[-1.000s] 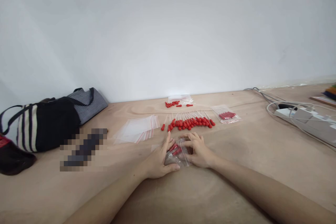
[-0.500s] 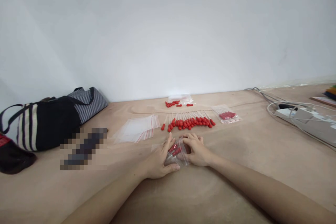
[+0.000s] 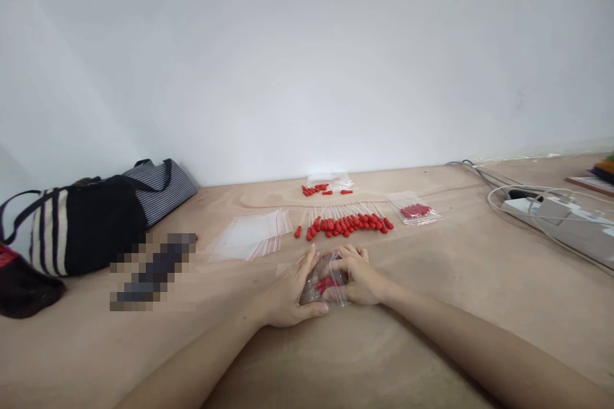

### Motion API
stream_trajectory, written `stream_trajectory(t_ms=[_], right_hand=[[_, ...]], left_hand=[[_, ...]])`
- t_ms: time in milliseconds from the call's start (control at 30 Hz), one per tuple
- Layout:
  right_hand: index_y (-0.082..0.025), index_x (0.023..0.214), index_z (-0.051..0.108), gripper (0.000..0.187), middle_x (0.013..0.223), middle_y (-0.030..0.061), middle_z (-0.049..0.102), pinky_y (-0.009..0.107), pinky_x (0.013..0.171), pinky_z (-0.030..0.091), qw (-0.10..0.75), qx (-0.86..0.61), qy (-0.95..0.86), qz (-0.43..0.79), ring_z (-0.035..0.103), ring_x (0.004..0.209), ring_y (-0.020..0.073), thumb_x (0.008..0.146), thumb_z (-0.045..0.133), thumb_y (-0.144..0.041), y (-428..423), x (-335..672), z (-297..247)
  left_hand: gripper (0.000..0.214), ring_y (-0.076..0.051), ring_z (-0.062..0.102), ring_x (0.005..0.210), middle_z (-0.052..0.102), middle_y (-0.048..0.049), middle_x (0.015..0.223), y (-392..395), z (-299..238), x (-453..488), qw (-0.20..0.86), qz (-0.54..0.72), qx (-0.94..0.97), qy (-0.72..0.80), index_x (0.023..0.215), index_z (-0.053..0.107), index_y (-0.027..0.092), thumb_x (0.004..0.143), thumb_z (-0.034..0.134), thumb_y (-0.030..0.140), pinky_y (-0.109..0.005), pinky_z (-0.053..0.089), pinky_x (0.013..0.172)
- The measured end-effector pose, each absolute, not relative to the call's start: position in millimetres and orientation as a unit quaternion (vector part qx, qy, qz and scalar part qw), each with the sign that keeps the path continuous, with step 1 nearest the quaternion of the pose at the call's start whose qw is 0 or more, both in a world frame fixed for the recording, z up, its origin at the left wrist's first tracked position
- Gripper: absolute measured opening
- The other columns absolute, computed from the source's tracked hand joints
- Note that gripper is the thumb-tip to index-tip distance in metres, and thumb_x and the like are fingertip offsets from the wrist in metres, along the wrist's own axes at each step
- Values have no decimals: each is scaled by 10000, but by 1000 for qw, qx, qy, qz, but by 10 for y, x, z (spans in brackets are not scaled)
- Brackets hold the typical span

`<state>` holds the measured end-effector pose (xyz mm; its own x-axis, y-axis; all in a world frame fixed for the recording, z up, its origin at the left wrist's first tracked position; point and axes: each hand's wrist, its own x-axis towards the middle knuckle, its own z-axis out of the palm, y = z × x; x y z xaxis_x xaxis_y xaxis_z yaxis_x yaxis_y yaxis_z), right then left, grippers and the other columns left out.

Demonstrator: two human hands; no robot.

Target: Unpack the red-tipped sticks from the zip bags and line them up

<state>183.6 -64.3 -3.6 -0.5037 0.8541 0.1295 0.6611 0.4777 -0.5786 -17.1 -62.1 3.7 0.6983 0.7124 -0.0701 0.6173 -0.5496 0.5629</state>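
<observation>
A small clear zip bag (image 3: 326,285) with red-capped pieces inside lies on the wooden table (image 3: 432,332) between my hands. My left hand (image 3: 288,291) cups its left side, fingers curled around it, thumb along the near edge. My right hand (image 3: 359,275) presses the bag's right side with bent fingers. Just beyond them lies a row of red-tipped clear droppers (image 3: 348,222).
A stack of clear zip bags (image 3: 252,235) lies to the left, a filled bag (image 3: 413,209) at the right, loose red caps (image 3: 321,190) near the wall. Striped bags (image 3: 86,220) stand at far left. Cables and a power strip (image 3: 551,208) lie at right.
The bag between my hands has bunched up and turned a little as my right fingers shifted inward over it. My left hand has stayed almost in place.
</observation>
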Motion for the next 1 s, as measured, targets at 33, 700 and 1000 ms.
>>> stream_trajectory(t_ms=[33, 700, 1000], right_hand=[[-321, 868, 630, 308, 1124, 3, 508, 418, 895, 212, 206, -456, -832, 238, 395, 1062, 227, 627, 648, -513, -639, 1837, -39], [-173, 691, 545, 208, 696, -34, 557, 329, 761, 281, 178, -449, -840, 249, 496, 718, 135, 625, 679, -317, -571, 2081, 37], [-187, 659, 554, 143, 571, -48, 509, 224, 557, 310, 110, -486, -803, 328, 444, 545, 94, 610, 636, -293, -509, 2447, 160]], left_hand=[[975, -269, 130, 1308, 110, -119, 1440, -620, 43, -172, 286, 80, 876, 379, 1372, -104, 186, 730, 565, 488, -442, 189, 1044], [917, -275, 107, 1310, 62, -121, 1445, -644, 212, -227, 233, -6, 887, 398, 1386, 19, 148, 731, 481, 594, -416, 157, 1057], [518, -207, 368, 1198, 433, -82, 1291, -588, 107, -252, 264, 142, 848, 437, 1332, 246, 201, 851, 380, 338, -368, 275, 1001]])
